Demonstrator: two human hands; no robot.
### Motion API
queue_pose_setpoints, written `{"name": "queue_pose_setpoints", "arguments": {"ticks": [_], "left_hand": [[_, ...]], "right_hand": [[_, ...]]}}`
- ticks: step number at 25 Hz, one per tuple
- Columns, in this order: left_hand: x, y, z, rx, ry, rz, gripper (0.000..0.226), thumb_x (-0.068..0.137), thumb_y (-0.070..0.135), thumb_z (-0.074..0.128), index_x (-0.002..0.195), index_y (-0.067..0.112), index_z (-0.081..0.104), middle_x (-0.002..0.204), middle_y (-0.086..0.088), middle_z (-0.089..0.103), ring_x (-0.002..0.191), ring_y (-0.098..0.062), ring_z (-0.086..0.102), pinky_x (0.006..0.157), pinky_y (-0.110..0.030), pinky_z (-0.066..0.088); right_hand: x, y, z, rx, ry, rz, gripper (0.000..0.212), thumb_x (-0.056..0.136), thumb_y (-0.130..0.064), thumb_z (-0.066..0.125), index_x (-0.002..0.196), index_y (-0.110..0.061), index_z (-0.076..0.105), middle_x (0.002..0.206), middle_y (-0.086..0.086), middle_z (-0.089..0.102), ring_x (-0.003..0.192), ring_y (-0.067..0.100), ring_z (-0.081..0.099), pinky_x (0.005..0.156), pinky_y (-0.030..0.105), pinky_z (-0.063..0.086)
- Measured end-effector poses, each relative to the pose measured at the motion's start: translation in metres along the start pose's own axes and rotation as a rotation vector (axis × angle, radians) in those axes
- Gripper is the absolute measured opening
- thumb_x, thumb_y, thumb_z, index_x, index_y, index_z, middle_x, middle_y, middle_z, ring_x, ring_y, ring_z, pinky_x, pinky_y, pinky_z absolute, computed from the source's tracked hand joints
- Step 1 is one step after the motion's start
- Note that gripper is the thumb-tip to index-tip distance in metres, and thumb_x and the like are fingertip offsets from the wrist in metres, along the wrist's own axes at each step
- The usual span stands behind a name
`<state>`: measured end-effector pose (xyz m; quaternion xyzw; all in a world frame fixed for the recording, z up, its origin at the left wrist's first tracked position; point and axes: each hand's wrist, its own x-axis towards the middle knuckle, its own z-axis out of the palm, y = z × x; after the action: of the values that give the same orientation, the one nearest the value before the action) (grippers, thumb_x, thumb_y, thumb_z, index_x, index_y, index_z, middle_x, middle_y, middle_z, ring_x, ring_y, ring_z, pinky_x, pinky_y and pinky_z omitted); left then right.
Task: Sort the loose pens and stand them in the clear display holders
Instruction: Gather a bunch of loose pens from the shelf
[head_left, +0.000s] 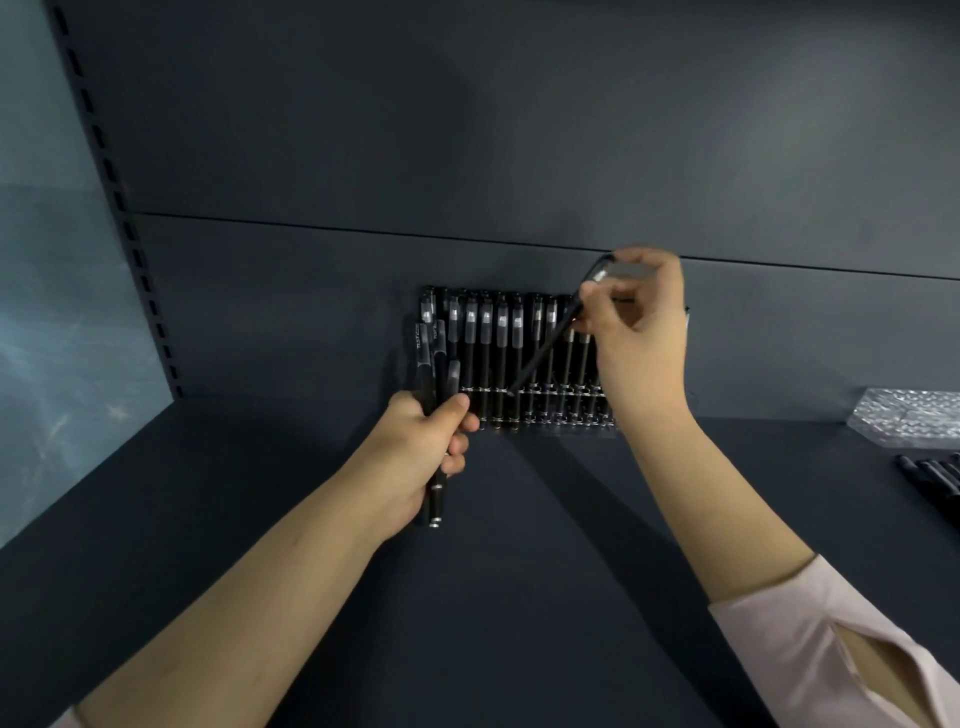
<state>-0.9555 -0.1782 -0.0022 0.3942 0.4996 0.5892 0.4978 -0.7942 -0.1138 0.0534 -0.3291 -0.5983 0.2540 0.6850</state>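
Observation:
A clear display holder (558, 415) stands against the dark back panel, with several black pens (485, 353) upright in it. My left hand (415, 452) grips a bundle of black pens (434, 374) just left of the holder, caps up. My right hand (641, 332) pinches one black pen (545, 353) near its capped top. That pen slants down to the left, its tip close to the holder's slots in the middle. My right hand hides the holder's right end.
A second clear holder (906, 415) lies at the right edge of the dark shelf (519, 571). Several loose black pens (935, 475) lie in front of it. A slotted upright (119, 208) runs down the left side.

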Motion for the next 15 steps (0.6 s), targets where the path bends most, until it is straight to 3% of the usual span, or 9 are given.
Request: {"name": "queue_pose_setpoints", "arguments": {"ticks": [2,4,10,12,15], "left_hand": [[0.001,0.000,-0.001,0.004,0.012,0.022,0.006,0.101,0.009,0.049,0.100,0.002,0.050,0.079,-0.005,0.056,0.043,-0.002,0.045,0.039,-0.015,0.034],[-0.001,-0.001,0.000,0.007,-0.014,0.058,0.004,0.100,0.010,0.051,0.098,0.007,0.053,0.080,-0.003,0.060,0.047,-0.002,0.049,0.041,-0.016,0.038],[-0.006,0.003,-0.002,0.028,-0.063,0.053,0.014,0.098,0.036,0.054,0.106,0.028,0.062,0.064,0.007,0.068,0.044,-0.007,0.049,0.038,-0.020,0.037],[-0.005,0.003,-0.001,0.017,-0.059,0.042,0.016,0.098,0.038,0.052,0.105,0.025,0.059,0.058,0.008,0.061,0.041,-0.005,0.041,0.036,-0.018,0.030],[-0.004,0.001,0.002,-0.013,-0.023,0.052,0.016,0.100,0.029,0.051,0.099,0.013,0.049,0.064,0.003,0.052,0.040,-0.002,0.037,0.035,-0.016,0.028]], "right_hand": [[0.000,0.001,-0.004,-0.140,0.051,-0.102,0.031,0.091,-0.010,0.059,0.103,-0.035,0.046,0.084,-0.008,0.060,0.072,0.003,0.059,0.065,0.021,0.052],[-0.003,0.005,-0.003,-0.232,0.038,-0.145,0.030,0.092,-0.011,0.058,0.105,-0.034,0.045,0.087,-0.008,0.059,0.075,0.003,0.058,0.064,0.012,0.045],[-0.007,0.021,0.000,-0.359,0.004,-0.196,0.028,0.093,-0.012,0.058,0.107,-0.032,0.045,0.089,-0.005,0.056,0.077,0.005,0.054,0.068,0.011,0.043],[-0.007,0.026,0.001,-0.404,-0.031,-0.214,0.027,0.092,-0.012,0.060,0.109,-0.028,0.048,0.090,-0.005,0.057,0.078,0.005,0.055,0.068,0.011,0.043],[-0.007,0.033,0.005,-0.505,-0.151,-0.242,0.023,0.092,-0.013,0.060,0.112,-0.021,0.052,0.090,-0.003,0.059,0.078,0.004,0.056,0.069,0.010,0.044]]}}
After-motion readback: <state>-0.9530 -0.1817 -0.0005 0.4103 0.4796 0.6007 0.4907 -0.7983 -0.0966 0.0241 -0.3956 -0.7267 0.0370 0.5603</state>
